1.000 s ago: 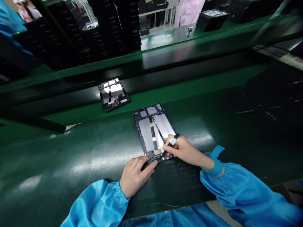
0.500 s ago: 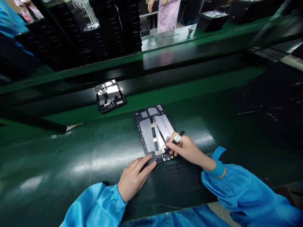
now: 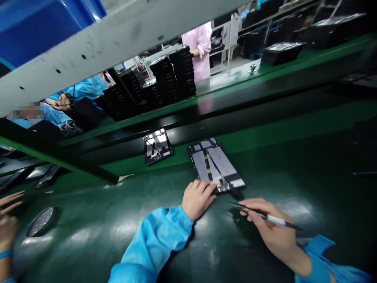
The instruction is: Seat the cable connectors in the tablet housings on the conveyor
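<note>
An opened tablet (image 3: 226, 158) lies on the green bench with its inner plates and dark flat cables showing. My left hand (image 3: 198, 197) rests at its lower left corner, fingers stretched out and laid on the edge. My right hand (image 3: 272, 228) holds black tweezers (image 3: 277, 220) with a white band around the grip. Their tips are in the air to the lower right of the tablet, apart from it. Close to the tips, a small dark piece (image 3: 236, 193) is at the tablet's lower right edge; I cannot tell whether it is attached.
Behind on the left lies a second opened tablet (image 3: 158, 147). A co-worker's hand (image 3: 7, 220) is at the left edge near a round mesh-topped object (image 3: 43, 221). A green post (image 3: 88, 169) slants down to the bench. Stacked black trays (image 3: 179, 74) stand on the shelf beyond.
My right hand with the tweezers has drawn back from the tablet toward the lower right. My left hand stays at the lower left corner. The view has swung left and up.
</note>
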{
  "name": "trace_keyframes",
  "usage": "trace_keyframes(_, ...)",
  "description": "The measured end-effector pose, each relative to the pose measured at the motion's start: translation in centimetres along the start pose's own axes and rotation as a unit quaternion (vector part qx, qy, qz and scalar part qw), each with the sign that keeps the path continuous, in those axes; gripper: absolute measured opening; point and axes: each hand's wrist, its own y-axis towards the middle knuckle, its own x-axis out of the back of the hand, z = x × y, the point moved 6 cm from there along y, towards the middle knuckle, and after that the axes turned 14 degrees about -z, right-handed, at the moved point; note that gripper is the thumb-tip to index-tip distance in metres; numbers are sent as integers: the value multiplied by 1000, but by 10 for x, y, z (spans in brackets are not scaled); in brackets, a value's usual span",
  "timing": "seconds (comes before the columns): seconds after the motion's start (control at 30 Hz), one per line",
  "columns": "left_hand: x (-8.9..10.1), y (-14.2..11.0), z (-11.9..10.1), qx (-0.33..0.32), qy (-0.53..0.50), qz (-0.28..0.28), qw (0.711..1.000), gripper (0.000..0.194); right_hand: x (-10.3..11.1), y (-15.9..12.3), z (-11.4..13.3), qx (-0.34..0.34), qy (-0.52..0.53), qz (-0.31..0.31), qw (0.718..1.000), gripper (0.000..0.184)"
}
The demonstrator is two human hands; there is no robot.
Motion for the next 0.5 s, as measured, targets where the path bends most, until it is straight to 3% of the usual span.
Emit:
trace_keyframes(0.07, -24, 29, 32, 38, 25, -15, 999, 34, -11, -1, -7, -22, -11, 50, 998, 9)
trace_keyframes(0.13, -44, 55, 66, 86, 45, -26, 995, 43, -21, -2, -17, -68, -17, 82, 994, 13)
trace_keyframes(0.23, -55, 77, 118, 151, 63, -32, 986, 37, -28, -4, -39, -155, -20, 90, 984, 27)
trace_keyframes(0.3, -43, 78, 161, 212, 79, -36, 974, 38, -32, -7, -54, -213, -24, 94, 972, 36)
trace_keyframes(0.37, -16, 64, 210, 313, 112, -52, 942, 37, -37, -10, -65, -261, -29, 105, 959, 42)
trace_keyframes(0.5, 52, 10, 296, 535, 158, -87, 825, 34, -46, -9, -70, -287, -28, 125, 949, 47)
